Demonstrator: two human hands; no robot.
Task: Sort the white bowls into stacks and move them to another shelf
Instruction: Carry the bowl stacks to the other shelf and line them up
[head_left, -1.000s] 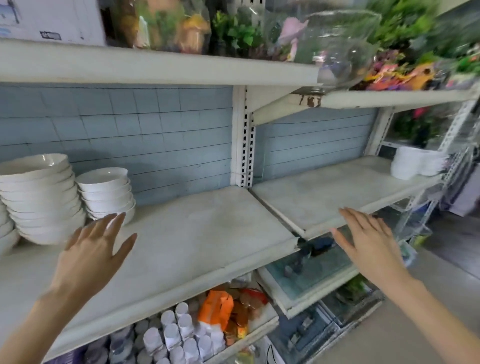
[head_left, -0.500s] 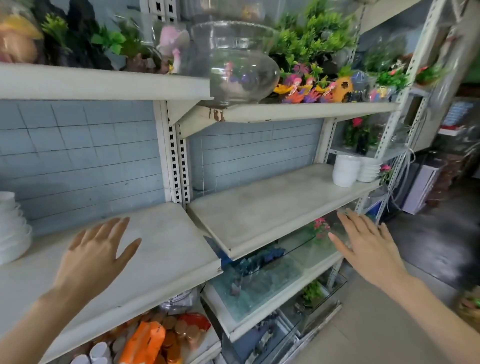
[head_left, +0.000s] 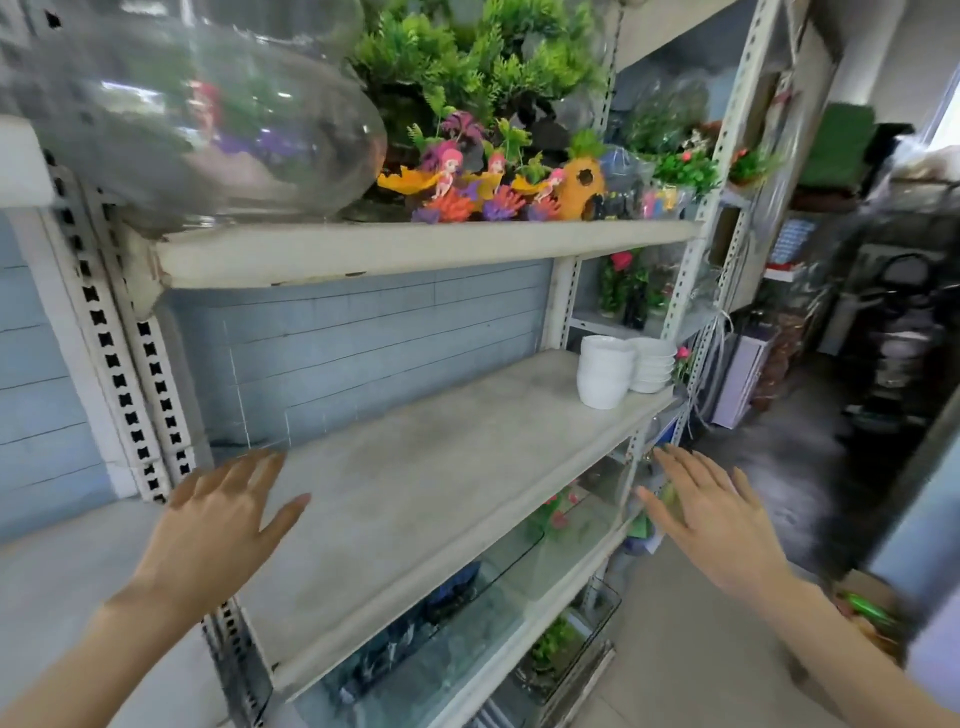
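High above left hand (head_left: 218, 514) fingers: clear round glass fishbowl (head_left: 218, 119), blurred pink and purple shapes inside. Well beyond right hand (head_left: 711, 525) fingers, on dusty grey shelf board (head_left: 415, 478): two stacks of glossy white bowls (head_left: 605, 374), side by side. Fingers of both hands straight, spread apart, holding nothing. Beneath, clear glass tanks (head_left: 457, 639).

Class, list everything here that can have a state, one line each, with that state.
left hand: open, fingers spread, holding nothing
right hand: open, holding nothing
deep white bowls: stacked upright, far end of shelf
shallow white bowls: stacked upright beside them
glass fishbowl: on the upper shelf, blurred
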